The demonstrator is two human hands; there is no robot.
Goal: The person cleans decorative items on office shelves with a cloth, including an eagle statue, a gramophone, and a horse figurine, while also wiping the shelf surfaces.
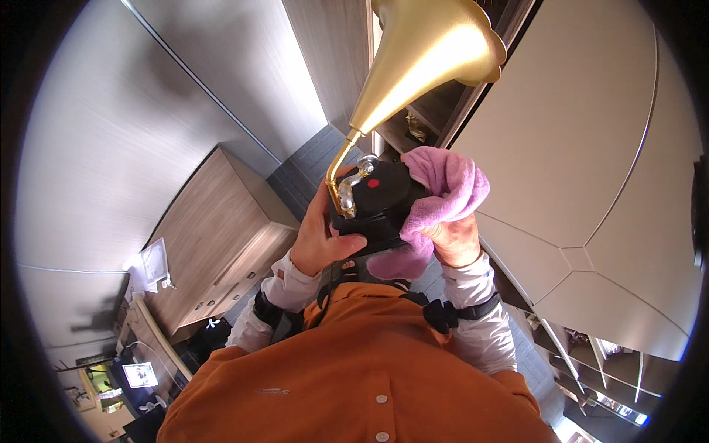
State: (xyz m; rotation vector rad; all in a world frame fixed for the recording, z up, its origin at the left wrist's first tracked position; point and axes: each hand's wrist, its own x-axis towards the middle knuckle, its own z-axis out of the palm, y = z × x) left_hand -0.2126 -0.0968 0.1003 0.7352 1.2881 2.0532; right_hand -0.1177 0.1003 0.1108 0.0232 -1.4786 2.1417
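Observation:
A gramophone model with a black base [382, 191] and a gold flared horn [421, 61] is held up before my chest. A curved metal tone arm and a red dot show on top of the base. My left hand [329, 238] grips the base at its left side, thumb across the front. A pink towel [446, 185] is bunched in my right hand [457, 238] and lies against the base's right side; it covers most of my right fingers.
A wood-grain cabinet [210, 232] with drawers stands at the left, papers [155, 264] on its far end. Open shelves [437, 111] are behind the horn. A large beige panel [554, 122] fills the right. Dark grey floor tiles [302, 166] show below. A lit screen [140, 375] is at lower left.

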